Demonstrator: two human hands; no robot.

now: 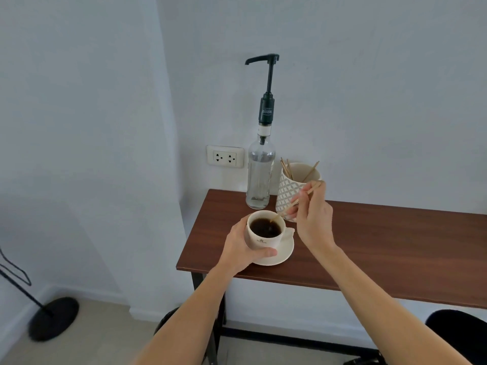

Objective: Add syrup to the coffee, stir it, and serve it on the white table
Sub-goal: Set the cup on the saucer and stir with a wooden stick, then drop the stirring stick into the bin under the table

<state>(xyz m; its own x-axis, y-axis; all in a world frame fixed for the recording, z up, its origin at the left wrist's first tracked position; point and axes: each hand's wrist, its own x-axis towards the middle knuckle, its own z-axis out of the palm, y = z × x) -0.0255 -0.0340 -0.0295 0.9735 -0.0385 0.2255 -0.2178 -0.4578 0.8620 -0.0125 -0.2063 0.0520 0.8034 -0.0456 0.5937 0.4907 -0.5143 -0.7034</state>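
A cream coffee cup [263,241] full of dark coffee stands on a cream saucer [286,252] near the left end of a dark wooden table [369,246]. My left hand [238,248] wraps around the cup's left side. My right hand [313,214] pinches a thin wooden stir stick [290,206], whose lower tip dips into the coffee. Behind the cup stands a clear syrup bottle [259,177] with a tall black pump; its spout points left.
A patterned holder [288,191] with several wooden sticks stands right of the bottle, just behind my right hand. A wall socket [224,156] is on the wall. A black stand base [54,318] sits on the floor at left, a dark seat [458,335] at lower right.
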